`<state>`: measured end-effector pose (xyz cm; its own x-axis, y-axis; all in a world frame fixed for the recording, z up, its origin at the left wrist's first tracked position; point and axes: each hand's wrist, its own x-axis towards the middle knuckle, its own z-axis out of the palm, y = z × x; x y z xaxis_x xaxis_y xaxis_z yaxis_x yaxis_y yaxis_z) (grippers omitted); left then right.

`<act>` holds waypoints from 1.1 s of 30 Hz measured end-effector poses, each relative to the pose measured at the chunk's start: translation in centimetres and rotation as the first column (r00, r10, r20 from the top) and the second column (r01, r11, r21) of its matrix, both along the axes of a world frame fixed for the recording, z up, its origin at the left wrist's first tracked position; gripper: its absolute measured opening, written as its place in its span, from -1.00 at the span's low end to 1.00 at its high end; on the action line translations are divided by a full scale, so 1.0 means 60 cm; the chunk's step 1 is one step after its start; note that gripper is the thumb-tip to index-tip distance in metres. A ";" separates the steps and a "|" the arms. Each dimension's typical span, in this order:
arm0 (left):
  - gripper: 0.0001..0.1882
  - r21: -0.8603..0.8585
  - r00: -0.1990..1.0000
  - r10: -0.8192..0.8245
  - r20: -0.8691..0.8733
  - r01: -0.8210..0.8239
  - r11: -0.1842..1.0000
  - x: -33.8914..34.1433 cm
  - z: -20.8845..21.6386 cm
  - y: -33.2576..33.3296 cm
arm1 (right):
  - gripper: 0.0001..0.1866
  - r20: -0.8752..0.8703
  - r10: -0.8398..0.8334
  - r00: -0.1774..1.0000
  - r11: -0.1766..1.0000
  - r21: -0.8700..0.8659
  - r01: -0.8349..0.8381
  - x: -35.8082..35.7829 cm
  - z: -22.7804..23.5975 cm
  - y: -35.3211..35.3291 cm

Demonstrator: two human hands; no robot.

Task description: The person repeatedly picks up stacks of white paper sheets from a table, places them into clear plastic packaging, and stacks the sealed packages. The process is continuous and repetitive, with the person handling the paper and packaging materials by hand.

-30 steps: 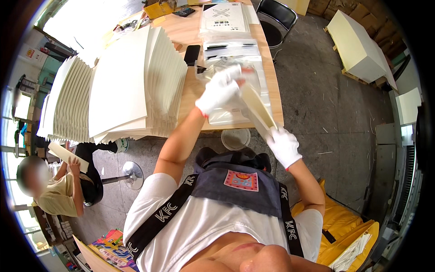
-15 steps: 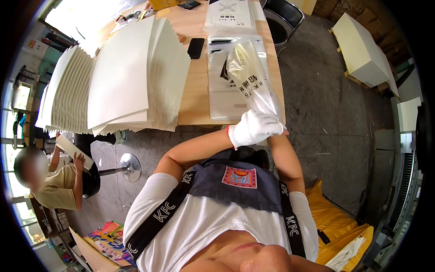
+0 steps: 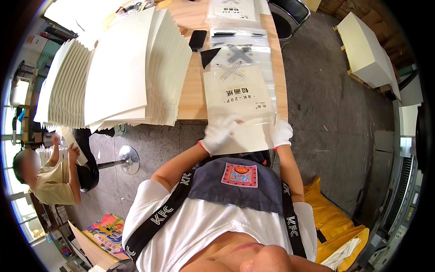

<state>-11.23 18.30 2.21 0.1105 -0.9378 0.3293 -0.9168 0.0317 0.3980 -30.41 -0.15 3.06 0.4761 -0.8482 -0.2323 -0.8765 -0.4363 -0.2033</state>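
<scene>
A clear printed plastic bag (image 3: 240,93) with white paper in it lies over the near edge of the table, its print facing up. The near end of the white paper (image 3: 251,139) juts past the table edge toward my body. My left hand (image 3: 219,133), in a white glove, lies over the near left part of the bag, its fingers smeared by motion. At the near right corner, my right hand (image 3: 282,132), also gloved, is closed around the bag's edge. More clear bags (image 3: 272,77) lie flat underneath, showing along the right side.
Tall fanned stacks of white paper (image 3: 118,68) cover the table's left side. A black phone (image 3: 198,40) lies beside them. Farther back are another printed pack (image 3: 233,12) and a black chair (image 3: 287,22). Someone in a tan shirt (image 3: 56,181) sits at left, holding a pale sheet.
The bag was narrow and gathered, held up with my hands close together. Now it lies spread out flat, and my hands have parted to its left and right sides.
</scene>
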 end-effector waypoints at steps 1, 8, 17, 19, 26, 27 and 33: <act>-0.66 -0.026 0.987 0.160 -0.005 -0.160 0.987 0.028 -0.011 0.016 | -0.53 0.003 0.059 0.998 0.996 -0.065 -0.059 -0.011 -0.013 0.001; -0.76 -0.051 0.905 0.393 -0.161 -0.405 0.913 0.043 0.057 0.102 | -0.57 -0.048 0.291 0.956 0.955 -0.045 -0.293 -0.061 0.026 0.066; -0.78 0.479 0.748 0.332 -0.574 -0.022 0.878 -0.003 0.138 0.192 | -0.79 0.093 0.614 0.784 0.784 0.041 -0.619 -0.168 0.083 0.174; -0.80 0.311 0.807 0.183 -0.561 0.000 0.950 0.004 0.112 0.187 | -0.76 -0.023 0.636 0.772 0.769 -0.064 -0.636 -0.162 0.077 0.173; -0.79 0.027 0.789 0.348 -0.506 -0.389 0.921 0.025 0.101 0.036 | -0.65 -0.073 0.299 0.952 0.874 -0.380 -0.304 -0.089 0.130 0.009; -0.78 0.060 0.770 0.386 -0.507 -0.416 0.907 0.034 0.088 0.022 | -0.69 -0.088 0.297 0.951 0.877 -0.370 -0.308 -0.091 0.115 0.014; -0.82 0.215 0.820 0.429 -0.378 -0.373 0.903 0.049 -0.064 0.092 | -0.70 -0.174 0.635 0.753 0.759 0.322 -0.565 -0.142 0.077 0.110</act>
